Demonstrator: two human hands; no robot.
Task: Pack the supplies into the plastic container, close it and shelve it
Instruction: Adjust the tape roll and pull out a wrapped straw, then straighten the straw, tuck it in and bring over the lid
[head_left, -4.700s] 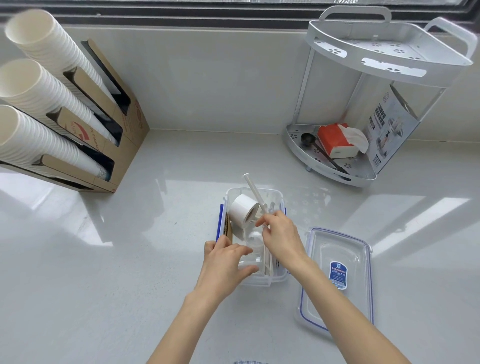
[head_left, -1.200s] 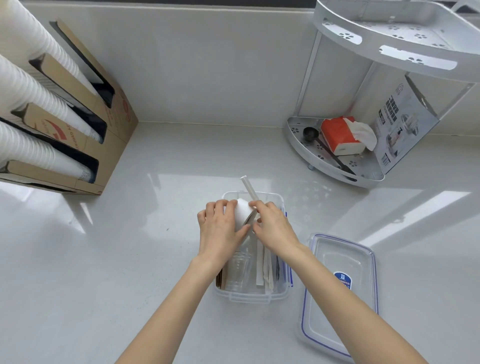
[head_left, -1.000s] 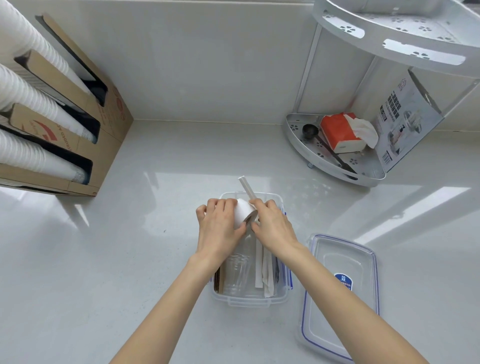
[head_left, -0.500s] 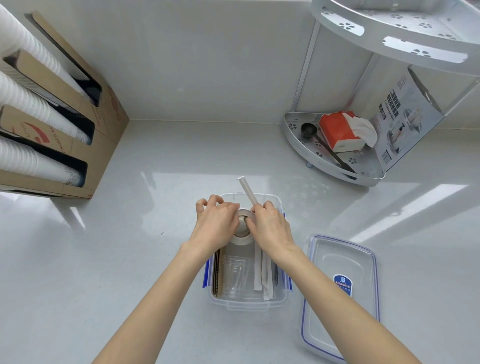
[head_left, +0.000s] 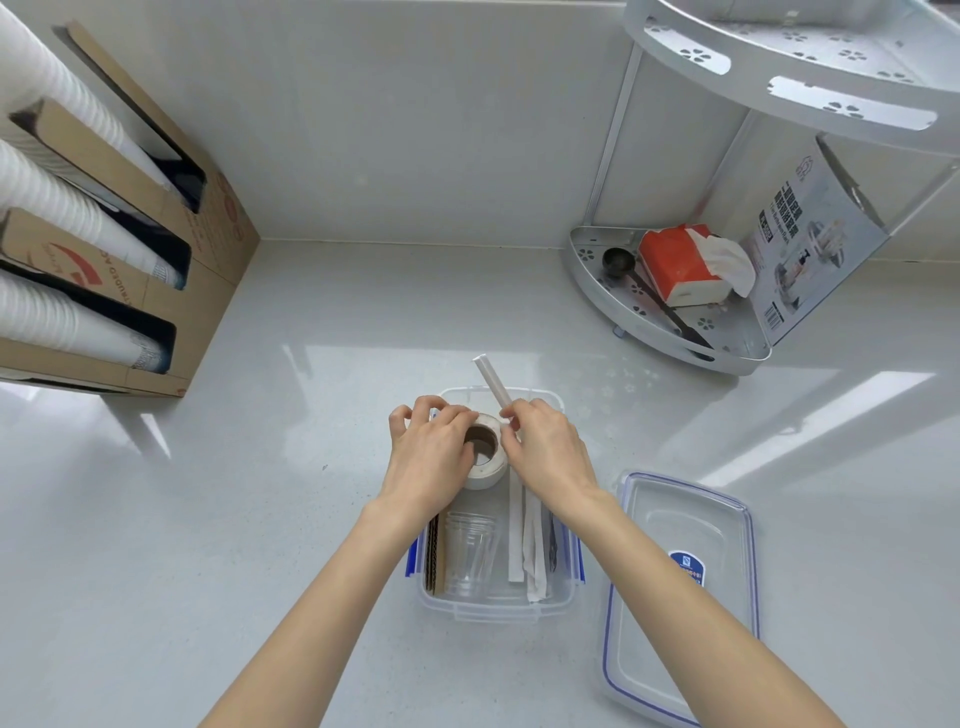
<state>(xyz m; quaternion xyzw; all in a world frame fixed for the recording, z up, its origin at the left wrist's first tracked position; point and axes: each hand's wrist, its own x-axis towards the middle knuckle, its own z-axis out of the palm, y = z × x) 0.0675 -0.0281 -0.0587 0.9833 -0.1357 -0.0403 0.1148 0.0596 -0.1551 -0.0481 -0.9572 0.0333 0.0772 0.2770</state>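
A glossy, pale grey worktop (head_left: 260, 519) carries a clear plastic container (head_left: 496, 605), rectangular with rounded corners and blue clip flaps along its long sides, standing open in the middle foreground. Its lid (head_left: 680, 597), a flat transparent rectangle edged with a blue seal and bearing a small blue label, lies on the worktop just beside the container's right side. Inside the container sit a ribbed transparent cup (head_left: 470, 551) lying on its side, a stack of brown corrugated cardboard pieces (head_left: 434, 558) standing on edge against the left wall, and several long, flat paper-wrapped sticks (head_left: 524, 545) along the right. A white wrapped straw (head_left: 491, 382) slants up and out over the far rim. Both forearms reach in from the lower edge, bare, converging over the far half of the container. The left hand (head_left: 428, 460) is curled, palm down, its fingers wrapped round the left side of a white roll of tape (head_left: 484, 457) with a brown cardboard core, the hollow core facing up. The right hand (head_left: 550, 452) is closed on the roll's right edge, its fingertips also touching the straw. The roll sits within the container's walls, above the other supplies. At the left stands a cardboard dispenser (head_left: 171, 270) with stacks of white paper cups (head_left: 57, 322); at the right, a white metal corner shelf (head_left: 675, 332) holds an orange tissue pack (head_left: 675, 265).
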